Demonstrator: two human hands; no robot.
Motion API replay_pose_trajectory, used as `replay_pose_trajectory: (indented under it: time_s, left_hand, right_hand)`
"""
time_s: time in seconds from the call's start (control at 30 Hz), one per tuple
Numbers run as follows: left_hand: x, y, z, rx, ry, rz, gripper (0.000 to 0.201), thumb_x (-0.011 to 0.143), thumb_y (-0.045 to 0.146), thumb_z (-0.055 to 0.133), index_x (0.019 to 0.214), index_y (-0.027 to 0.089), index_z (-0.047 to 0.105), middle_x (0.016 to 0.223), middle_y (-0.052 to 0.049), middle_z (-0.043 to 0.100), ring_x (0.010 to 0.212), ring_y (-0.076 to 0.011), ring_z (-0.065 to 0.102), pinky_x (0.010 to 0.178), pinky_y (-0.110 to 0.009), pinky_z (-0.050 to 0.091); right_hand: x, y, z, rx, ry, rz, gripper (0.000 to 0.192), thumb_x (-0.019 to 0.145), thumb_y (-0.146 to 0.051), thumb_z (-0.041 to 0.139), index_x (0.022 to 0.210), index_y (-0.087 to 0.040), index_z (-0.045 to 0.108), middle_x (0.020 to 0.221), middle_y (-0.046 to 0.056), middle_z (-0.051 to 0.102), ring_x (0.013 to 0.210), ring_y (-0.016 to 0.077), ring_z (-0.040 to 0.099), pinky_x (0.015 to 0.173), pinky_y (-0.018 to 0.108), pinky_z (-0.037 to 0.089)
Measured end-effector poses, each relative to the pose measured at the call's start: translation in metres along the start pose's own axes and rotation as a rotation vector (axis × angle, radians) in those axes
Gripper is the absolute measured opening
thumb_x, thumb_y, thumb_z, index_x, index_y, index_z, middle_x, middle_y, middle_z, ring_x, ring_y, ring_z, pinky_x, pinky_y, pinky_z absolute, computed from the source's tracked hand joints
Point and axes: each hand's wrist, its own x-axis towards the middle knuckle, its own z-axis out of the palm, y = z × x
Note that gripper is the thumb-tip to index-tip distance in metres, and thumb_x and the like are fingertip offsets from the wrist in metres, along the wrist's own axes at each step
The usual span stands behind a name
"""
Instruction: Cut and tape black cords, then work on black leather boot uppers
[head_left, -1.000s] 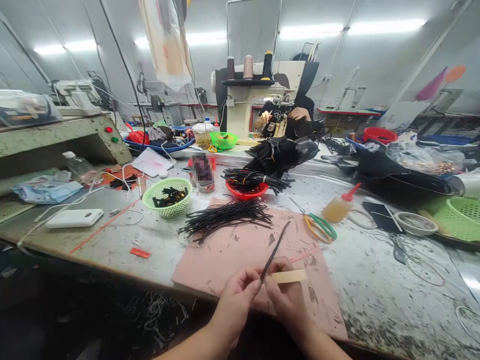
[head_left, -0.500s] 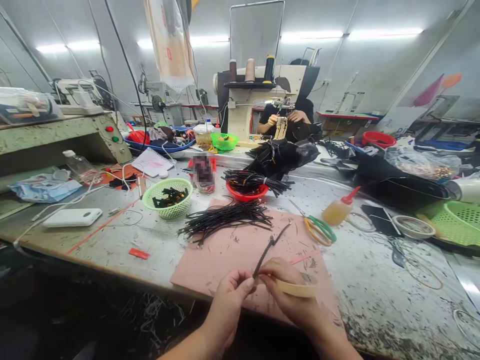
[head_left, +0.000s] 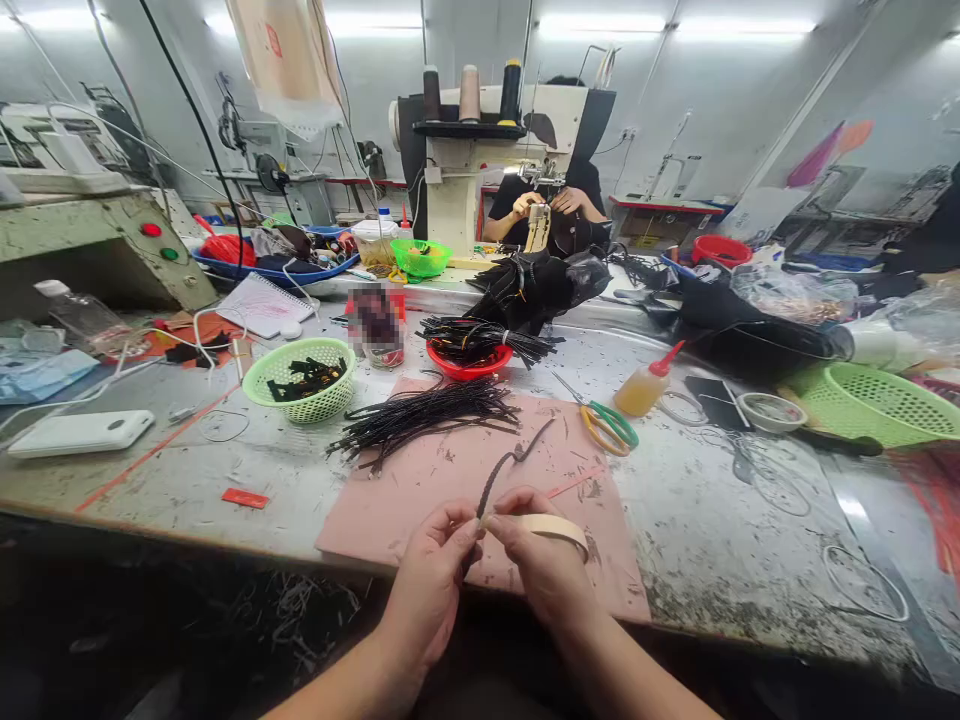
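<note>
My left hand [head_left: 427,575] pinches the near end of a black braided cord [head_left: 493,478] between thumb and fingers. The cord's far end stretches forward over a pink mat [head_left: 360,525], with a small kink partway. Close against it, my right hand [head_left: 551,570] is closed around a cream tape roll [head_left: 566,530], its thumb and fingertips meeting the cord's end. Whether a strip of tape lies on the cord is hidden by the fingertips. Beyond my hands, a bundle of black cords [head_left: 431,412] lies across the mat's back edge.
Scissors [head_left: 611,428] and a glue bottle [head_left: 645,385] lie to the right. A pale green basket [head_left: 315,408] holds black pieces; a red bowl [head_left: 472,368] has more cords over it. Across the bench, a person's hands [head_left: 551,203] work at a sewing machine [head_left: 457,205].
My view has turned right and down, so the bench sits further left and higher in it. Both hands stay together at the cord's end, and the tape roll has tilted slightly.
</note>
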Motion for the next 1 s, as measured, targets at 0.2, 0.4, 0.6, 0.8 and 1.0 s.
replay_pose_trajectory:
  time_s: [0.2,0.4,0.6,0.8,1.0]
  left_hand:
    - [0.000,-0.001,-0.001,0.035,-0.011,0.020,0.021,0.063,0.032,0.072,0.065,0.016,0.058,0.064,0.003,0.049,0.063,-0.0101,0.038,0.062,-0.021,0.035]
    - [0.001,-0.001,-0.002,0.015,0.009,0.011,0.022,0.061,0.032,0.073,0.065,0.017,0.058,0.063,0.004,0.049,0.062,-0.0104,0.038,0.061,-0.022,0.035]
    - [0.000,-0.002,-0.001,0.058,0.005,0.035,0.019,0.063,0.030,0.071,0.066,0.017,0.059,0.066,0.003,0.050,0.064,-0.0108,0.039,0.062,-0.022,0.035]
    - [0.000,-0.002,-0.009,0.358,-0.013,0.284,0.010,0.072,0.027,0.062,0.067,0.018,0.061,0.074,-0.001,0.051,0.071,-0.0147,0.046,0.067,-0.025,0.038]
    - [0.000,0.006,-0.013,0.557,-0.105,0.404,0.008,0.073,0.026,0.059,0.072,0.020,0.064,0.076,-0.002,0.056,0.076,-0.0185,0.051,0.069,-0.027,0.041]
  right_hand:
    - [-0.002,0.003,-0.003,0.055,-0.014,0.016,0.030,0.046,-0.024,0.080,0.063,-0.017,0.056,0.054,-0.006,0.057,0.045,0.0057,0.043,0.046,0.019,0.035]
    - [-0.003,0.004,-0.003,0.109,-0.092,0.017,0.031,0.049,-0.025,0.081,0.064,-0.018,0.054,0.057,-0.004,0.058,0.054,0.0097,0.050,0.055,0.022,0.040]
    - [-0.001,0.009,-0.005,0.068,-0.091,-0.029,0.030,0.051,-0.025,0.079,0.066,-0.018,0.054,0.062,-0.005,0.056,0.059,0.0097,0.049,0.058,0.022,0.041]
    - [0.000,0.008,-0.006,-0.078,-0.087,-0.102,0.022,0.055,-0.027,0.075,0.069,-0.019,0.059,0.063,-0.004,0.054,0.058,0.0110,0.049,0.055,0.023,0.041]
    - [-0.001,-0.002,-0.009,-0.488,-0.130,-0.413,0.009,0.067,-0.025,0.066,0.063,-0.020,0.059,0.067,-0.001,0.052,0.066,0.0141,0.050,0.061,0.026,0.042]
